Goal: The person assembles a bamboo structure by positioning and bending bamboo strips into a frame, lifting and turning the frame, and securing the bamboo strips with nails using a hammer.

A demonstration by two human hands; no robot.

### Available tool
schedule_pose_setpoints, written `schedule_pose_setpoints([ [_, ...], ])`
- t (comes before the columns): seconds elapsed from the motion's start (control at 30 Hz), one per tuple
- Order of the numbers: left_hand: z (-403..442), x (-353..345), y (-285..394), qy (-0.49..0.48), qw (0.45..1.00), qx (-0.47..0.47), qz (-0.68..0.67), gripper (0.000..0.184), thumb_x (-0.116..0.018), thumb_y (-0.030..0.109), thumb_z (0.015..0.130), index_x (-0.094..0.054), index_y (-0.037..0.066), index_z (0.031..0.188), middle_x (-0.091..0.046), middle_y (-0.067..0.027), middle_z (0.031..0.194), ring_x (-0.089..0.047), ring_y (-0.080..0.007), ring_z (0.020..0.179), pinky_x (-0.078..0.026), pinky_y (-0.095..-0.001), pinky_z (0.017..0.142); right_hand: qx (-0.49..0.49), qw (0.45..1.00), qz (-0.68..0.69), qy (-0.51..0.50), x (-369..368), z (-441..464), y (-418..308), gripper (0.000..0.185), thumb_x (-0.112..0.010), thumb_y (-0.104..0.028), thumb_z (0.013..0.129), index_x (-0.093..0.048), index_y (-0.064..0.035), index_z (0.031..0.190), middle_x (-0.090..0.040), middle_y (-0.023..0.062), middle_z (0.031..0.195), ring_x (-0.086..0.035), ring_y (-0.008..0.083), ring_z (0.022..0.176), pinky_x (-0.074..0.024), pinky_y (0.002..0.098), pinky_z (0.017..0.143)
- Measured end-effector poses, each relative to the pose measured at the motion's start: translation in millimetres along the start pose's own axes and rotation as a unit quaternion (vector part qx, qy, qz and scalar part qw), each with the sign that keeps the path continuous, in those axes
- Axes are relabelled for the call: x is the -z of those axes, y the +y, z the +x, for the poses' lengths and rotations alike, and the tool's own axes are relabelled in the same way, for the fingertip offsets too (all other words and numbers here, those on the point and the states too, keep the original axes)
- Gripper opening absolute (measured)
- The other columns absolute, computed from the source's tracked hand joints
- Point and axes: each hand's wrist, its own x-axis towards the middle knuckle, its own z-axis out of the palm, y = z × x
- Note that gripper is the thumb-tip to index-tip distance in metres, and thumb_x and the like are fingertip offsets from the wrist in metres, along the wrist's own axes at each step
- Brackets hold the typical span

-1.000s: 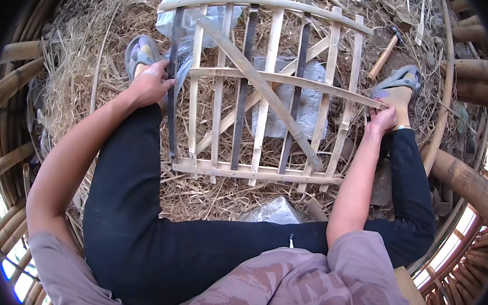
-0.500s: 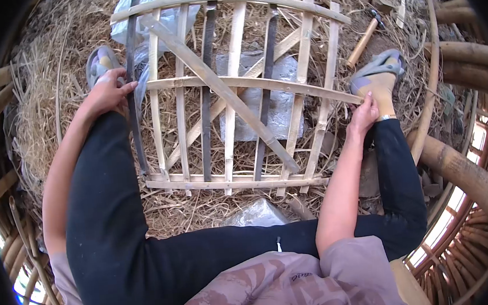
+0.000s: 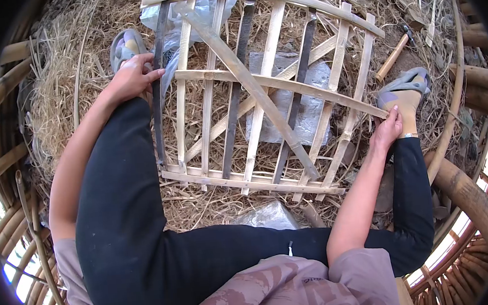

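Note:
A lattice panel of pale and dark bamboo slats [image 3: 272, 35] lies in front of me, with a diagonal strip [image 3: 250, 89] across it. My left hand [image 3: 135, 78] grips the dark outer slat [image 3: 159, 44] at the panel's left side, thumb across its face. Across the middle runs a loose-looking pale cross slat [image 3: 308, 90]. Its right end, which sticks out past the panel, is pinched between the thumb and fingers of my right hand [image 3: 388, 127]. Whether the cross slat is fastened to the panel, I cannot tell.
A wooden-handled hammer [image 3: 392, 57] lies on the straw-covered ground beyond my right foot. Clear plastic [image 3: 191, 27] lies under the panel's far left corner. A silvery slab [image 3: 315, 112] shows beneath the slats, another shiny block [image 3: 269, 215] nearer me. Bamboo poles [image 3: 465, 189] border the right side.
The panel, my hands and the surroundings appear farther right in view and slightly rotated. Both hands keep their places on the slats.

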Motion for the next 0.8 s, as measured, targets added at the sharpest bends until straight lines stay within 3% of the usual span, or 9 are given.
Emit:
schedule_pose_setpoints([
  [0.13, -3, 0, 11, -0.004, 1.000, 0.016, -0.003, 0.063, -0.072, 0.031, 0.096, -0.050, -0.009, 0.139, -0.073, -0.0185, 0.089, -0.071, -0.0205, 0.068, -0.055, -0.0353, 0.067, 0.000, 1.000, 0.005, -0.012, 4, 4, 3, 0.024, -0.054, -0.028, 0.106, -0.059, -0.0040, 0.107, -0.060, 0.0042, 0.091, -0.063, 0.0138, 0.075, -0.0579, 0.0300, 0.062],
  [0.43, 0, -1, 9, -0.023, 0.999, 0.025, 0.020, 0.064, -0.071, 0.031, 0.096, -0.047, -0.008, 0.142, -0.072, -0.0195, 0.094, -0.071, -0.0216, 0.072, -0.055, -0.0364, 0.070, 0.006, 1.000, -0.016, 0.018, -2, -8, -7, 0.026, -0.055, -0.027, 0.105, -0.058, -0.0017, 0.102, -0.058, 0.0035, 0.087, -0.062, 0.0128, 0.076, -0.0567, 0.0296, 0.061],
  [0.57, 2, -9, 1, 0.049, 0.994, -0.023, 0.094, 0.054, -0.073, 0.033, 0.094, -0.060, -0.006, 0.128, -0.073, -0.0211, 0.091, -0.073, -0.0250, 0.073, -0.056, -0.0382, 0.071, 0.002, 0.996, -0.086, 0.009, 9, 7, 5, 0.029, -0.055, -0.030, 0.105, -0.061, -0.0025, 0.108, -0.062, 0.0077, 0.096, -0.065, 0.0180, 0.084, -0.0615, 0.0358, 0.068],
  [0.63, 1, -8, 2, 0.036, 0.998, 0.005, 0.058, 0.056, -0.073, 0.035, 0.093, -0.060, -0.006, 0.129, -0.072, -0.0227, 0.096, -0.073, -0.0275, 0.078, -0.056, -0.0390, 0.074, 0.022, 0.990, -0.140, 0.002, 9, 11, 0, 0.031, -0.056, -0.031, 0.105, -0.062, -0.0009, 0.108, -0.064, 0.0100, 0.098, -0.067, 0.0205, 0.085, -0.0609, 0.0371, 0.072],
  [0.73, -2, 1, 12, 0.006, 0.999, 0.036, 0.031, 0.059, -0.073, 0.038, 0.092, -0.059, -0.005, 0.130, -0.071, -0.0237, 0.100, -0.072, -0.0304, 0.087, -0.055, -0.0405, 0.080, 0.203, 0.921, -0.317, 0.103, -16, -12, -36, 0.037, -0.065, -0.029, 0.100, -0.061, 0.0054, 0.113, -0.070, 0.0191, 0.107, -0.068, 0.0270, 0.086, -0.0538, 0.0374, 0.085],
  [0.8, -2, -2, 9, 0.002, 0.998, 0.031, 0.047, 0.060, -0.073, 0.037, 0.093, -0.057, -0.006, 0.131, -0.071, -0.0223, 0.100, -0.072, -0.0294, 0.087, -0.055, -0.0409, 0.080, 0.375, 0.787, -0.446, 0.204, -52, -46, -83, 0.043, -0.074, -0.031, 0.093, -0.061, 0.0048, 0.112, -0.070, 0.0203, 0.105, -0.068, 0.0320, 0.091, -0.0529, 0.0402, 0.086],
])
